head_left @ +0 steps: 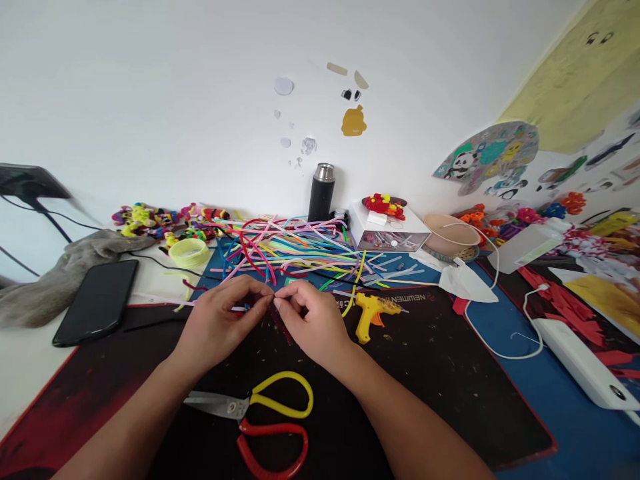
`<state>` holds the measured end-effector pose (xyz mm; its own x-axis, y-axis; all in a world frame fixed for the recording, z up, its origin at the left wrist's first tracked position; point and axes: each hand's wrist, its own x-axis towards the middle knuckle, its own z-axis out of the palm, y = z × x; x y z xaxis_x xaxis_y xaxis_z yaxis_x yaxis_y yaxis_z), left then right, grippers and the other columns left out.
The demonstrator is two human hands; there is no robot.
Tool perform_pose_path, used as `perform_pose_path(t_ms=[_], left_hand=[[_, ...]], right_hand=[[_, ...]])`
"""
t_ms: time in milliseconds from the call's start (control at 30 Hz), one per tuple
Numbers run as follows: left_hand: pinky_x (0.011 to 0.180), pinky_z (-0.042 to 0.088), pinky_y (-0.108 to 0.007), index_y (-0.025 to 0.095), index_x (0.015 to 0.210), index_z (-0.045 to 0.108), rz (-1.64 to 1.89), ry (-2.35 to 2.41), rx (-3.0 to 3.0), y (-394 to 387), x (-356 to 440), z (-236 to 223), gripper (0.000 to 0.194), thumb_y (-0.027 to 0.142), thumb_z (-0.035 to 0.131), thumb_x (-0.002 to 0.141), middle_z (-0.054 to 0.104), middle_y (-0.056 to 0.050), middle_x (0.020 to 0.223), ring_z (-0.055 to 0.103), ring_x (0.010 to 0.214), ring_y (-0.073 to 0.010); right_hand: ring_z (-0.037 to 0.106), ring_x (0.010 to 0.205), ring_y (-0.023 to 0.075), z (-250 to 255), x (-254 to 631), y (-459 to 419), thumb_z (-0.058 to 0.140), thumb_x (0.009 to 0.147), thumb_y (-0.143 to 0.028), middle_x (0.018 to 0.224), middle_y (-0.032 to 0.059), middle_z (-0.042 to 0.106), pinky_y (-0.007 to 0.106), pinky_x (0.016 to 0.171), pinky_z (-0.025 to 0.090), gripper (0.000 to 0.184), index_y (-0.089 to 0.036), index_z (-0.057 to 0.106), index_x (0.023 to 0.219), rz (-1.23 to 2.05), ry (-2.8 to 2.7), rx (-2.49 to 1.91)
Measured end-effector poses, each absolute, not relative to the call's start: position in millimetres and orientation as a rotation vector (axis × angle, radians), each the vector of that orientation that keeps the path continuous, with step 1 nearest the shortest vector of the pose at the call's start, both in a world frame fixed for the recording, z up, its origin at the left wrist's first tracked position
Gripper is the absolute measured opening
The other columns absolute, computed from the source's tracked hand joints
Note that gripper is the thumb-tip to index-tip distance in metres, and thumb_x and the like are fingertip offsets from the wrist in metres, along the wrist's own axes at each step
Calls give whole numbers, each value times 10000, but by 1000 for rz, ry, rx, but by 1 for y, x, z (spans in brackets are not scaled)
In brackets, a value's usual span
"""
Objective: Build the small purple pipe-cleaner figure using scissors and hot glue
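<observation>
Over the dark mat, my left hand [217, 323] and my right hand [316, 325] meet with their thumbs and forefingers pinched together. Between the fingertips is a dark red pipe cleaner [283, 325], its lower part hanging beneath my right hand. Most of the piece is hidden by the fingers. A small blue bit shows at my left palm, too covered to name. Below the hands lie open scissors [235, 407] with one yellow and one red handle. To the right of my right hand rests a yellow glue gun [370, 317].
A heap of colourful pipe cleaners [285, 247] lies behind the hands, with a black thermos [321, 193] beyond. A phone [96, 303] and a pale yellow tape roll [189, 253] are left. Rightward are a drawer box [390, 239], a bowl [450, 233] and a white power strip [583, 363] with a cable.
</observation>
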<state>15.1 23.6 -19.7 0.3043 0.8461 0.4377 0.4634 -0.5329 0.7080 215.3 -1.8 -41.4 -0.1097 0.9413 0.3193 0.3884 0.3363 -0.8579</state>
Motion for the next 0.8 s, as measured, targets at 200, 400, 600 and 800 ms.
perform_pose_path(t_ms=[200,400,600,800], left_hand=[[762,608,-317,266,912,804,1153,1198,2132,23,14,-19,175,390,716,998,839,-11,864,781,779,-211],[749,598,-289,272,932,790,1231,1198,2188,25,12,-22,111,331,721,996,830,13,863,776,783,-189],[751,597,-288,272,932,783,1233,1175,2226,24,13,-20,108,316,720,1009,831,18,862,779,780,-184],[746,604,-292,270,922,795,1198,1147,2209,23,15,-18,147,341,711,1020,830,8,854,776,764,-190]], right_hand=[[582,612,145,-35,217,-1,718,1030,-321,689,-52,629,284,626,405,93,-233,749,1031,930,-1599,-1213],[554,599,145,-37,216,2,706,1042,-353,681,-46,615,286,587,375,136,-226,748,1017,1040,-1527,-1167],[534,600,137,-35,216,2,724,1016,-317,682,-52,603,280,578,355,102,-220,724,986,1133,-1481,-1154],[518,581,130,-31,215,2,706,1007,-305,660,-62,577,271,560,338,102,-219,696,954,1171,-1464,-1155]])
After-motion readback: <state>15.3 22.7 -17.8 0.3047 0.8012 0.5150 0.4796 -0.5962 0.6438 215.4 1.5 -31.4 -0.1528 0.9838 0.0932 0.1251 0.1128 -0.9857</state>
